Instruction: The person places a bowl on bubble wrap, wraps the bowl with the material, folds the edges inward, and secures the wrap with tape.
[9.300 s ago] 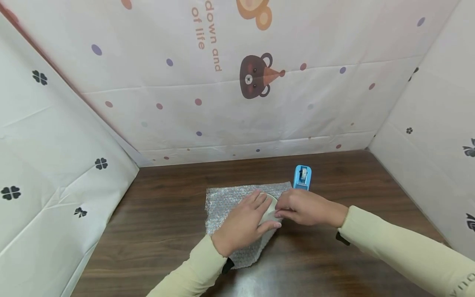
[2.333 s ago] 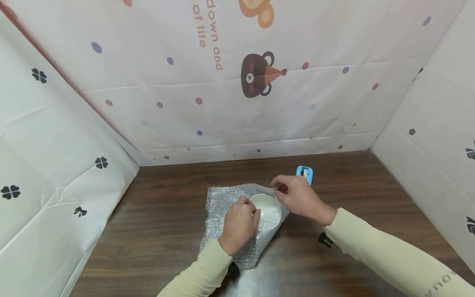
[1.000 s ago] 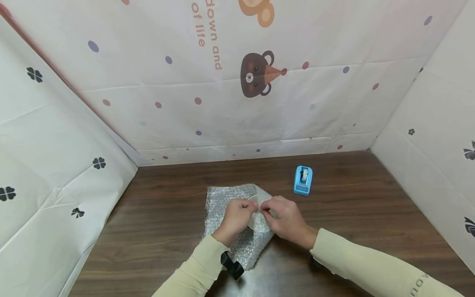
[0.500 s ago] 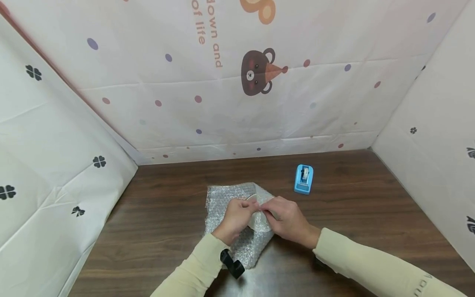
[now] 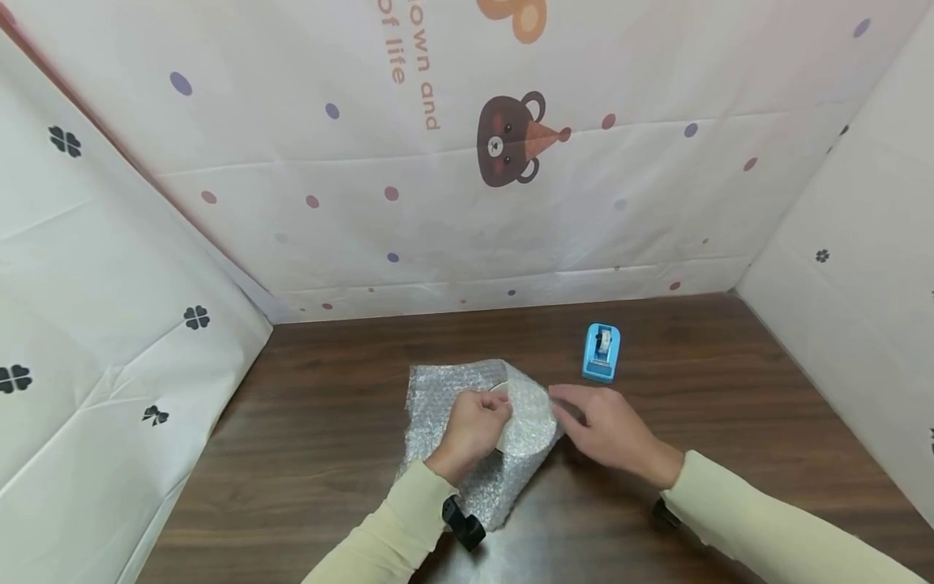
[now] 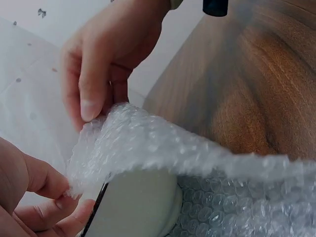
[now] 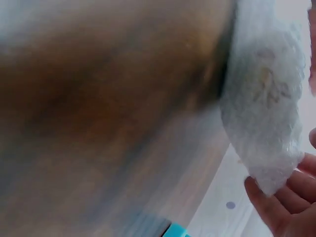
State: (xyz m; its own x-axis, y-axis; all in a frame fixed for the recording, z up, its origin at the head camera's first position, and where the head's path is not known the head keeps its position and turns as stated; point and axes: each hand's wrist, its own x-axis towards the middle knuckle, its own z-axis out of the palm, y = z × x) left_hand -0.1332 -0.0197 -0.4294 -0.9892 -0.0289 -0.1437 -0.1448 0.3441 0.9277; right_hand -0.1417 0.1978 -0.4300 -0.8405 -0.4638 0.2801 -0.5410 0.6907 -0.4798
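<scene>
A sheet of bubble wrap (image 5: 445,397) lies on the table, its right part folded over a white dish (image 6: 140,202) with a thin dark rim. My left hand (image 5: 474,426) pinches the edge of the folded flap over the dish. At the right side of the bundle, my right hand (image 5: 609,426) has thumb and fingertips on the wrap's corner. The right wrist view shows that pointed end of the wrap (image 7: 264,123) between thumb and fingers, with a faint pattern showing through. Most of the dish is hidden by wrap and fingers.
A blue tape dispenser (image 5: 601,353) stands on the dark wood table (image 5: 321,438) behind my right hand. White printed sheets (image 5: 365,162) enclose the table at the back, left and right.
The right hand goes from the wrap's right corner to the left hand at the dish's middle, then back right to the bundle's edge. More wrap now covers the dish; the left hand keeps its pinch.
</scene>
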